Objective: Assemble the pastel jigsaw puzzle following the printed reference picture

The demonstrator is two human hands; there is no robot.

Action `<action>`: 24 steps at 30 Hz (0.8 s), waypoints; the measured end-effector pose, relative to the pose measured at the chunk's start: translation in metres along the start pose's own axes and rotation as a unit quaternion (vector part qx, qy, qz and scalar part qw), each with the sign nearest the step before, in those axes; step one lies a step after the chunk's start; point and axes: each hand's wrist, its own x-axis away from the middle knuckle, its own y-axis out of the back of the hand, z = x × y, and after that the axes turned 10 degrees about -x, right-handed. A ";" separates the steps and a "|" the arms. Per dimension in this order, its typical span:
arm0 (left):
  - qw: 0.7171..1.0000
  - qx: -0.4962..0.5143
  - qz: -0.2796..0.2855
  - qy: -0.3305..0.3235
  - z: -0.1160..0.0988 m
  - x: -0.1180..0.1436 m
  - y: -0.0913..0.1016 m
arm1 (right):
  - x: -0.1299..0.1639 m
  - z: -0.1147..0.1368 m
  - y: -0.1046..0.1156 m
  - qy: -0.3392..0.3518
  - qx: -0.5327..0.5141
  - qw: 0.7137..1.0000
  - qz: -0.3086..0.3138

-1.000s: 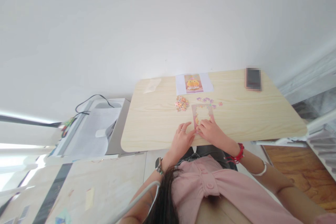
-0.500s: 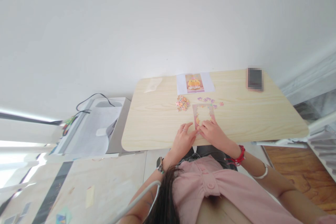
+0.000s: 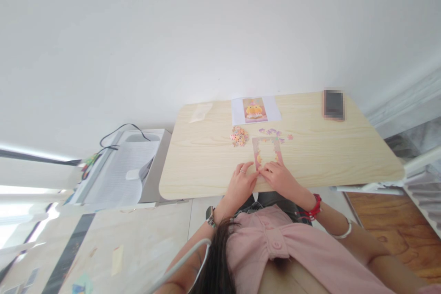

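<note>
The border of a jigsaw puzzle (image 3: 256,149), pinkish with yellow bits inside and a bare middle, lies on the table near its front edge. My left hand (image 3: 243,183) rests at its lower left corner, fingers apart and thumb tip touching the lower edge. Over the lower right part sits my right hand (image 3: 280,180), its fingers bent together and pressed down at the bottom edge. Whatever is under those fingertips is hidden. Just left of the border is a heap of loose puzzle pieces (image 3: 239,136). Several purple pieces (image 3: 270,132) lie behind it, with a pink piece (image 3: 290,137) to the right.
A paper with a printed yellow character picture (image 3: 255,110) lies at the back of the wooden table (image 3: 327,151). A clear plastic bag (image 3: 200,112) is at the back left, a phone (image 3: 334,104) at the back right. Left of the table stands a white cabinet (image 3: 155,170) with papers and a cable.
My right hand's fingers have shifted slightly down along the border's lower edge. My left hand stays in place, and the pieces lie as before.
</note>
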 end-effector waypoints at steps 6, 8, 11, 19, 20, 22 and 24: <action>0.998 0.041 -0.033 -0.023 0.005 -0.004 0.004 | 0.005 -0.032 0.023 -0.079 -0.056 0.991 -0.087; 0.997 0.045 -0.046 -0.035 0.003 -0.007 0.007 | 0.010 -0.054 0.034 -0.113 -0.061 0.983 -0.128; 0.996 0.034 -0.066 -0.039 0.003 -0.013 0.011 | 0.017 -0.089 0.045 -0.153 -0.071 0.970 -0.173; 0.993 -0.022 -0.113 -0.005 0.016 -0.028 0.013 | 0.007 -0.143 0.047 -0.187 -0.043 0.974 -0.123; 0.993 -0.027 -0.115 -0.002 0.017 -0.028 0.013 | 0.004 -0.145 0.046 -0.186 -0.044 0.974 -0.118; 0.993 -0.035 -0.112 -0.001 0.016 -0.026 0.012 | -0.001 -0.148 0.044 -0.188 -0.051 0.975 -0.109; 0.994 -0.041 -0.100 -0.005 0.014 -0.023 0.010 | -0.004 -0.150 0.043 -0.188 -0.062 0.975 -0.102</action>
